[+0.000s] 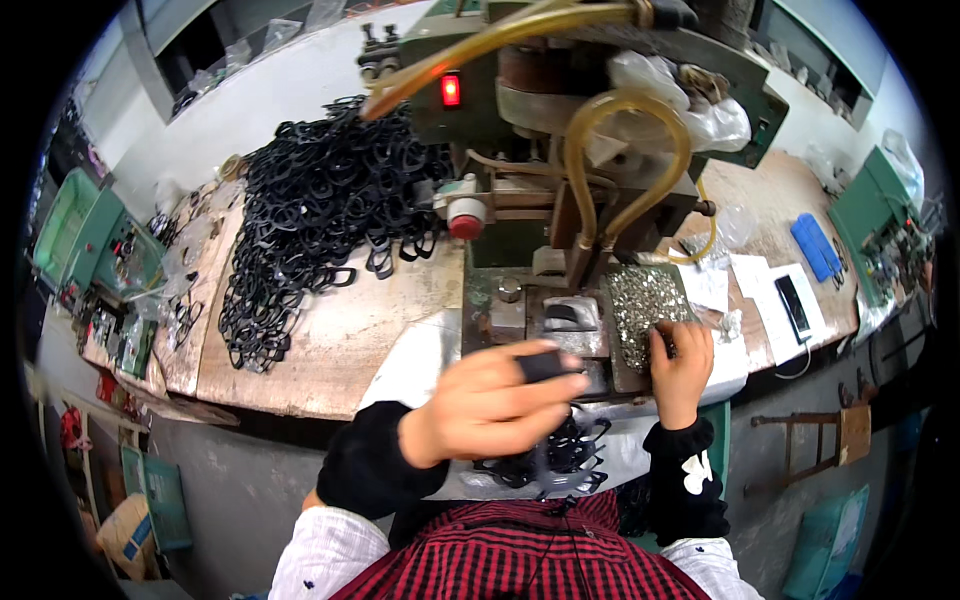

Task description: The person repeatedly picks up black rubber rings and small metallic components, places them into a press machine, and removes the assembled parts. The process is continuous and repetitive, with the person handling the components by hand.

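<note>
My left hand [495,405], slightly blurred, is closed on a black strap [541,366] in front of the press. Part of the strap is hidden behind the fingers. My right hand [684,362] reaches into the near right part of a shallow tray [634,382] full of small shiny metal pieces [640,305]. Its fingertips are drawn together among the pieces; what they pinch cannot be made out. Between the hands, at the press's work spot, a small dark piece [570,317] lies on a pale block. Black loops [575,450] lie in my lap area below the left hand.
A green press [430,110] with yellow hoses [690,160], a lit red switch [451,90] and a red button [464,226] stands ahead. A large heap of black loops [340,190] covers the table's left. At right lie a phone [793,305], papers [750,275] and a blue case [816,247].
</note>
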A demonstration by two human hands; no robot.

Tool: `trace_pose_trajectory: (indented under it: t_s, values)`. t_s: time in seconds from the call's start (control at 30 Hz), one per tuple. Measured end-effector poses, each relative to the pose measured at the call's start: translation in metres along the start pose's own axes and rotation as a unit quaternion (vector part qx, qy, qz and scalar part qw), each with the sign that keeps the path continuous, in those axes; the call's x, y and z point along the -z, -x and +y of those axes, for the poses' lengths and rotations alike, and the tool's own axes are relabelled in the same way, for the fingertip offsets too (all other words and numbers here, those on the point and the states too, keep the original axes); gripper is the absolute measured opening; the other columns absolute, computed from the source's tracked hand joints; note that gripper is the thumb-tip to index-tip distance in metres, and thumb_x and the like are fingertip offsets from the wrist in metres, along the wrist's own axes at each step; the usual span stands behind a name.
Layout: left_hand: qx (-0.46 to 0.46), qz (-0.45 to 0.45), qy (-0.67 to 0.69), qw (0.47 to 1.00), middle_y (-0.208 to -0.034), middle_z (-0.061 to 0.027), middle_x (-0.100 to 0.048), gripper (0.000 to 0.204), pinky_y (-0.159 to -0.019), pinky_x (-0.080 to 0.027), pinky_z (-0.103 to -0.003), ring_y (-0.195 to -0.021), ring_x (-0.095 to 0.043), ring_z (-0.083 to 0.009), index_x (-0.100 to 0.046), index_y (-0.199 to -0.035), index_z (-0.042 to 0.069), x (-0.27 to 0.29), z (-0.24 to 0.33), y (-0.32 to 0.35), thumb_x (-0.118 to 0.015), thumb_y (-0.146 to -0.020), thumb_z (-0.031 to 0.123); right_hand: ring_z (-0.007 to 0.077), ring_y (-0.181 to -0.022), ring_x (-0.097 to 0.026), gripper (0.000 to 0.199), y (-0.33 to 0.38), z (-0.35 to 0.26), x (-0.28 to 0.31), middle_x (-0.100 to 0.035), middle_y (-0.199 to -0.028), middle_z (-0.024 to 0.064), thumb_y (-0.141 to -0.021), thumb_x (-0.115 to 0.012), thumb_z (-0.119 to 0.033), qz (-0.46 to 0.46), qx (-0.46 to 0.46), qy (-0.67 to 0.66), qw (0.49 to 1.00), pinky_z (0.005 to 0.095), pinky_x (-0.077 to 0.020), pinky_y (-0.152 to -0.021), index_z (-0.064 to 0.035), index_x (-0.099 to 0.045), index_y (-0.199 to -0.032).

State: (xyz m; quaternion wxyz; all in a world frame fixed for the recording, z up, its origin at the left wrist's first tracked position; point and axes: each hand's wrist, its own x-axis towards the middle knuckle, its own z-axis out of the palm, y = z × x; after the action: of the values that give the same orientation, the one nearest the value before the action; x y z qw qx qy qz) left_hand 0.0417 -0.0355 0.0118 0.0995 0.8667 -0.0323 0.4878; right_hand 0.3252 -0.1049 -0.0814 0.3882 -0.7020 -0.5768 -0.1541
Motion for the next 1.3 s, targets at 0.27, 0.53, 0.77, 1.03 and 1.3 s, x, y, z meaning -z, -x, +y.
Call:
trace_pose_trajectory:
  t_s: [0.27,0.53,0.77,1.03,1.3]
  values:
    - [-0.040,-0.014,-0.046,0.998,-0.112,-0.0121,-0.072,0.017,-0.083,-0.061,-0.043,-0.063,-0.055,-0.0176,-0.063,-0.088,0.004,-0.022,-0.018,0.007,-0.073,-0.074,0.002,0.0325,-0.092,-0.056,0.009,-0.009,0.003,-0.012,-0.062,-0.094,0.0120,-0.082,-0.070,-0.008,-0.022,-0.073,-0.049,0.996,0.0437,-0.0441,-0.083,-0.0023,-0.065,-0.088]
    - [-0.003,-0.007,0.005,1.000,-0.118,-0.0121,-0.069,0.016,-0.097,-0.055,-0.047,-0.072,-0.061,-0.0221,-0.066,-0.094,0.001,-0.021,-0.010,0.021,-0.070,-0.080,0.006,0.0439,-0.130,-0.046,0.033,-0.033,-0.006,-0.034,-0.056,-0.131,0.0220,-0.072,-0.060,0.003,-0.132,0.173,0.021,0.976,0.0505,-0.0368,-0.112,0.0016,-0.062,-0.104]
    - [0.224,0.080,-0.539,0.808,-0.114,-0.0134,-0.069,0.028,-0.089,-0.048,-0.044,-0.092,-0.065,-0.0297,-0.068,-0.111,0.007,0.070,-0.005,0.139,-0.069,-0.083,0.006,0.0159,-0.089,-0.061,0.014,-0.012,0.024,-0.015,-0.068,-0.098,0.0071,-0.094,-0.064,-0.005,-0.036,-0.151,-0.224,0.962,0.0292,-0.0479,-0.085,0.0022,-0.066,-0.106]
    - [0.548,-0.099,-0.533,0.637,-0.103,-0.0088,-0.068,0.017,-0.086,-0.049,-0.046,-0.098,-0.061,-0.0321,-0.074,-0.096,0.011,0.250,-0.039,0.252,-0.073,-0.079,0.011,0.0147,-0.089,-0.062,0.015,-0.018,0.014,-0.026,-0.069,-0.095,0.0067,-0.091,-0.066,-0.004,-0.058,-0.162,-0.296,0.939,0.0282,-0.0484,-0.086,0.0030,-0.067,-0.105]
    - [0.492,-0.063,-0.559,0.665,-0.091,-0.0153,-0.068,0.013,-0.072,-0.052,-0.046,-0.078,-0.064,-0.0371,-0.074,-0.087,0.005,0.162,-0.086,0.281,-0.065,-0.077,0.004,0.0141,-0.093,-0.061,0.013,0.014,0.028,-0.002,-0.067,-0.099,0.0064,-0.092,-0.065,-0.001,-0.029,-0.206,-0.281,0.937,0.0273,-0.0484,-0.087,0.0040,-0.067,-0.104]
